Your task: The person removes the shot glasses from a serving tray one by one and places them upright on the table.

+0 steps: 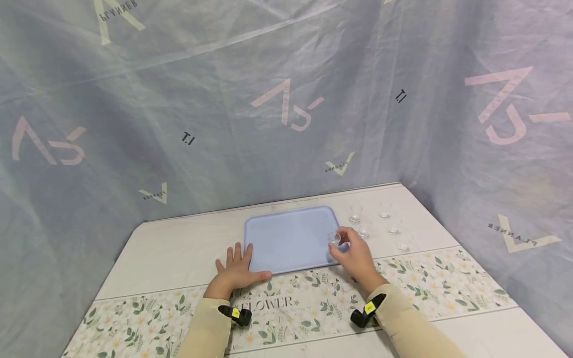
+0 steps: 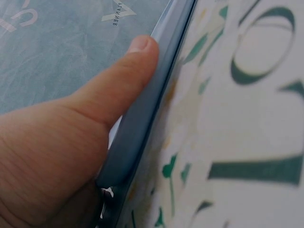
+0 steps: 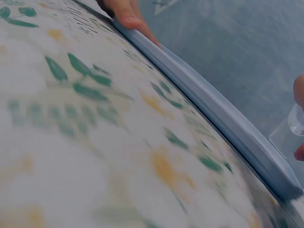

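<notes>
A light blue rectangular tray (image 1: pixel 286 238) lies on the table. My left hand (image 1: pixel 237 272) is at its front left corner with the fingers spread; in the left wrist view the thumb (image 2: pixel 114 88) lies along the tray's rim. Over the tray's right end, my right hand (image 1: pixel 357 254) pinches a small clear glass (image 1: pixel 334 238) between thumb and fingers. Only the fingertips and part of that glass (image 3: pixel 284 137) show at the edge of the right wrist view. Whether the glass touches the tray I cannot tell.
Several similar clear glasses, one of them a glass (image 1: pixel 355 217) near the tray's back right corner, stand to the right of the tray. A floral-printed band (image 1: pixel 286 318) crosses the white table cover in front. Grey-blue curtains (image 1: pixel 224 99) enclose the table's back and sides.
</notes>
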`<action>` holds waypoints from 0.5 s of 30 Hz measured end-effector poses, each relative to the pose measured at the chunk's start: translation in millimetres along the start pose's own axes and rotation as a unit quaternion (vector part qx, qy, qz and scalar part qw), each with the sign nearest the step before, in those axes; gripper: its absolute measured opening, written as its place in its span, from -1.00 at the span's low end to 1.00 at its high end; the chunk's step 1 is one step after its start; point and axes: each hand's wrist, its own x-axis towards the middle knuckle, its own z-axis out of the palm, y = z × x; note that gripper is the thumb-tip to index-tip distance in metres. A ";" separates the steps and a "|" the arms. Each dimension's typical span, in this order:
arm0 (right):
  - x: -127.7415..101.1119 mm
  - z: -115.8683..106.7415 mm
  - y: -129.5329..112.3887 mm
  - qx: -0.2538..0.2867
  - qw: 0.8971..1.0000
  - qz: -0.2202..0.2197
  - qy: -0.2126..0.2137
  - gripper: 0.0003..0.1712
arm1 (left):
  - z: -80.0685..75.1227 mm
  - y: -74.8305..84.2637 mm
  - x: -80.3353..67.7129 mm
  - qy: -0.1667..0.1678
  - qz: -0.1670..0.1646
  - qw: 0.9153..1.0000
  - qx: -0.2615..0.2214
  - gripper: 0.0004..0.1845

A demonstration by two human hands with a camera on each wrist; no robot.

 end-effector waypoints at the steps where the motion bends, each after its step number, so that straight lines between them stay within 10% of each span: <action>1: -0.6 -4.1 2.3 -0.007 1.000 0.004 0.002 -0.58 | -0.6 0.3 0.4 -0.001 -0.001 1.000 0.003 0.37; 15: -5.5 -40.3 22.6 -0.056 0.997 0.032 0.039 -0.60 | 3.5 -3.4 2.0 0.000 -0.002 1.000 0.006 0.40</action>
